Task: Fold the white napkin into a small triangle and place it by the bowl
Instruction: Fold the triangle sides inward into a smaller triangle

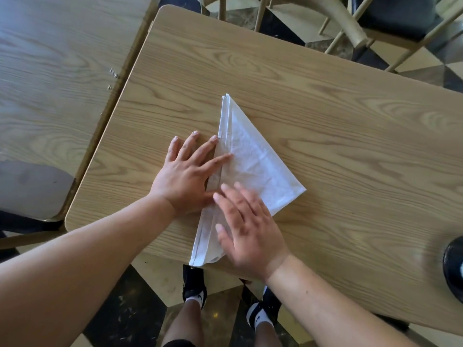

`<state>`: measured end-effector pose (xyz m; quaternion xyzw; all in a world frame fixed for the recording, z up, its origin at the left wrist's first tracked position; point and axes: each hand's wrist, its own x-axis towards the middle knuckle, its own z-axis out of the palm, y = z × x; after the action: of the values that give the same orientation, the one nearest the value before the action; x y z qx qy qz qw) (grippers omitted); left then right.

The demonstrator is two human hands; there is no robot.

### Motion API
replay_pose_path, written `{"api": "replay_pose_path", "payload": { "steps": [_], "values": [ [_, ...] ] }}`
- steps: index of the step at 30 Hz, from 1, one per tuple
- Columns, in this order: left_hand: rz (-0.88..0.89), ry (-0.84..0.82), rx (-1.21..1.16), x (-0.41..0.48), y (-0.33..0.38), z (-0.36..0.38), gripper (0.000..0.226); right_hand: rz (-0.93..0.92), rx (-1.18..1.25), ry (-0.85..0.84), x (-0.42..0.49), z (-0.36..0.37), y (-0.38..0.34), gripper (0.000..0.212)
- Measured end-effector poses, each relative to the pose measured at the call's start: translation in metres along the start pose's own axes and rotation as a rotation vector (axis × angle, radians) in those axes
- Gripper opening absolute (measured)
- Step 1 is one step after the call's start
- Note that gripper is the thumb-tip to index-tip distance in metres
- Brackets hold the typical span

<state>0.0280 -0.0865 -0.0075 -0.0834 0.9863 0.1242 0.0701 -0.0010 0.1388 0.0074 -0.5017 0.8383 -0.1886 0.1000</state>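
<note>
White napkin folded into a triangle, lying flat on a wood-grain table; dark bowl at the right frame edge.

The napkin is white cloth, lightly creased, with stacked hemmed edges along its long left side. One point lies toward the far side of the table, one at the right, and one overhangs the near table edge. The bowl is dark and rounded, only partly in view and blurred; it stands on the same table, well apart from the napkin.
</note>
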Motion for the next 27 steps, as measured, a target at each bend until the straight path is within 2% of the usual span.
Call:
{"api": "replay_pose_path", "payload": {
  "steps": [2,4,10,15,18,21,23,24,27],
  "values": [
    [-0.009,0.010,0.006,0.000,0.000,0.000,0.084,0.083,-0.111,-0.111,0.001,0.001,0.018,0.070],
    [-0.020,0.014,0.008,0.000,0.001,-0.001,0.085,0.141,-0.226,-0.168,-0.002,-0.005,0.048,0.071],
    [-0.024,0.029,0.005,0.002,0.003,-0.002,0.086,0.440,-0.266,-0.111,-0.012,-0.033,0.123,0.069],
    [-0.019,0.060,-0.019,0.002,0.003,0.000,0.085,0.421,-0.272,-0.072,-0.010,-0.032,0.125,0.068],
    [-0.043,0.122,-0.069,-0.001,0.003,0.003,0.074,0.420,-0.289,-0.054,-0.010,-0.032,0.126,0.068],
    [-0.078,0.347,-0.142,0.001,0.010,0.006,0.050,0.413,-0.300,-0.041,-0.009,-0.031,0.126,0.068],
    [0.058,0.464,-0.159,0.008,0.034,0.008,0.036,0.418,-0.307,-0.035,-0.008,-0.031,0.127,0.068],
    [0.169,0.446,-0.187,0.014,0.052,0.009,0.035,0.425,-0.309,-0.037,-0.008,-0.031,0.127,0.068],
    [0.447,0.213,-0.196,0.031,0.105,0.017,0.055,0.405,-0.323,-0.059,-0.009,-0.030,0.130,0.073]
  ]
}}
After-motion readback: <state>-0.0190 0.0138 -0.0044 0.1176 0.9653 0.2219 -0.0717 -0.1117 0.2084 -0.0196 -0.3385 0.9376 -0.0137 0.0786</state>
